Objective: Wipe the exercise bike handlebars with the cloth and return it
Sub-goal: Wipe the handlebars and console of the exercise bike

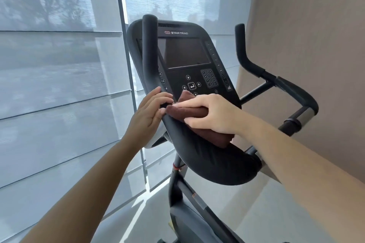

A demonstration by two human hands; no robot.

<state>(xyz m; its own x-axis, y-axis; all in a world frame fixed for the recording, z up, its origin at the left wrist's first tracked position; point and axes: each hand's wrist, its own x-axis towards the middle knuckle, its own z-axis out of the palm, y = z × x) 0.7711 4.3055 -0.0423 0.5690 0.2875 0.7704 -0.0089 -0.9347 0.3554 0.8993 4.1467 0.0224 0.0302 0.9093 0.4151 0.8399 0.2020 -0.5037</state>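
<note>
Brown folded cloth point(183, 111): soft, light (likely slips unless bunched), under the palm.
Right hand point(209, 113): curled round it on black padded handlebar point(197, 156).
Left hand point(147, 113): fingers flat, just beside.

right hand point(214, 112) presses brown cloth point(199, 122) onto left handlebar point(150, 61).
</note>
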